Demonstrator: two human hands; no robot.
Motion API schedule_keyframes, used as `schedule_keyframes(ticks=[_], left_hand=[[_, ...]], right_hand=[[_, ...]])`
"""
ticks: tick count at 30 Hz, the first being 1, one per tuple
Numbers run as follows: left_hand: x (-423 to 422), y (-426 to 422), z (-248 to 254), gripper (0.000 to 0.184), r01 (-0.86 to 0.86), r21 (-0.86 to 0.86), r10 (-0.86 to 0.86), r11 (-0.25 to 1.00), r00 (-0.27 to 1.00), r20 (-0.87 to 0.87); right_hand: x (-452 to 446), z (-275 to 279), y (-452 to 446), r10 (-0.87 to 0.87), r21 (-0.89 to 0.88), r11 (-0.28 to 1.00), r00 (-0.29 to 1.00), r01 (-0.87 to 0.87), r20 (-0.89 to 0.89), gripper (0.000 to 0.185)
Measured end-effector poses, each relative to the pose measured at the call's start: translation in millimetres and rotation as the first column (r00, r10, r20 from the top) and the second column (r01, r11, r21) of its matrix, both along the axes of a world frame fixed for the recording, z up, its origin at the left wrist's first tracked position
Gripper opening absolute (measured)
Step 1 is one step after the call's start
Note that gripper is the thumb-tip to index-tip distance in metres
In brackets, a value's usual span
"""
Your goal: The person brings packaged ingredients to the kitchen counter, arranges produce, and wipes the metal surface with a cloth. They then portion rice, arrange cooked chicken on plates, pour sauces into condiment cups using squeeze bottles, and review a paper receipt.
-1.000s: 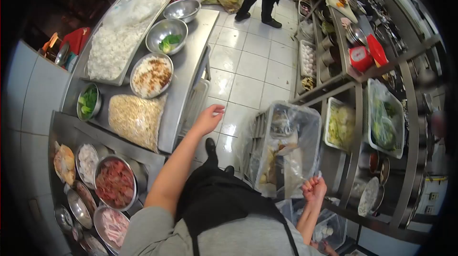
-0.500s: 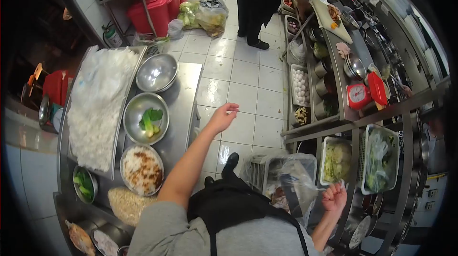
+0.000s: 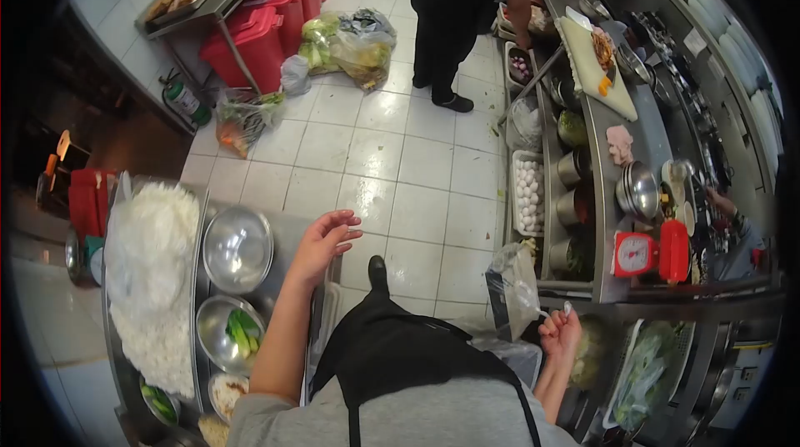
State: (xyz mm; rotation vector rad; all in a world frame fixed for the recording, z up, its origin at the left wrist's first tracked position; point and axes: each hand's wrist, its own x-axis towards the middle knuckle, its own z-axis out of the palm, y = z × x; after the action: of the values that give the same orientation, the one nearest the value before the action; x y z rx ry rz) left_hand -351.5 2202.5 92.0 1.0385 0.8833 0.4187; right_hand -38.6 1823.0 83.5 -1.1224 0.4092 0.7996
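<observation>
The right hand has its grip pinched on the stretched end of a clear plastic bag, whose body lies just left of that hand, while the left hand hovers spread near the surface

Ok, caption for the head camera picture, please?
Tiled kitchen floor below, plastic bag in the right hand, left hand open.
</observation>
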Motion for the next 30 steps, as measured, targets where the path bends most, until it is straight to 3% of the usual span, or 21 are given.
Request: schedule_keyframes(ticks=[7,11,14,16,18,21,24,26,27,28,29,30], left_hand=[[145,152,8,0.033,0.188,0.163,-0.204,0.968,0.976,0.082],[193,232,-50,0.033,0.181,0.033,-0.177,0.983,0.979,-0.104],[180,271,-105,0.039,0.076,0.05,-0.055,0.996,0.94,-0.337],[143,281,-156,0.037,-0.121,0.04,0.127,0.992,0.912,-0.391],[98,272,-180,0.038,-0.245,-0.018,0.202,0.969,0.836,-0.511],[14,247,-228,0.038,-0.452,-0.13,0.287,0.882,0.736,-0.612],[-13,268,-210,0.034,-0.585,-0.153,0.289,0.796,0.59,-0.754],[-16,326,-204,0.029,-0.552,-0.093,0.261,0.829,0.528,-0.808],[-47,365,-260,0.027,-0.543,-0.029,0.375,0.84,0.616,-0.693],[-34,415,-259,0.027,-0.506,0.025,0.396,0.862,0.641,-0.658],[-6,469,-242,0.024,-0.353,0.194,0.382,0.915,0.605,-0.699],[17,527,-238,0.022,-0.26,0.244,0.356,0.934,0.649,-0.673]], right_hand=[[82,13,113,-0.081,0.045,0.996,0.995,0.078,0.062,0.038],[136,-3,165,-0.045,-0.052,0.998,0.997,0.048,0.066,0.038],[172,-42,222,0.053,-0.229,0.972,0.998,-0.045,0.027,0.039],[186,-77,256,0.111,-0.299,0.947,0.993,-0.117,-0.036,0.033],[206,-117,281,0.199,-0.327,0.918,0.974,-0.222,-0.104,0.028],[223,-132,333,0.264,-0.485,0.822,0.954,-0.299,-0.142,0.029],[247,-161,377,0.342,-0.478,0.797,0.928,-0.369,-0.147,0.029],[261,-168,419,0.351,-0.448,0.809,0.924,-0.38,-0.149,0.029],[270,-167,446,0.358,-0.432,0.816,0.922,-0.385,-0.147,0.029],[273,-158,478,0.344,-0.45,0.819,0.933,-0.355,-0.108,0.029],[282,-150,506,0.34,-0.421,0.838,0.936,-0.347,-0.093,0.029],[292,-142,530,0.337,-0.394,0.854,0.938,-0.34,-0.078,0.028]])
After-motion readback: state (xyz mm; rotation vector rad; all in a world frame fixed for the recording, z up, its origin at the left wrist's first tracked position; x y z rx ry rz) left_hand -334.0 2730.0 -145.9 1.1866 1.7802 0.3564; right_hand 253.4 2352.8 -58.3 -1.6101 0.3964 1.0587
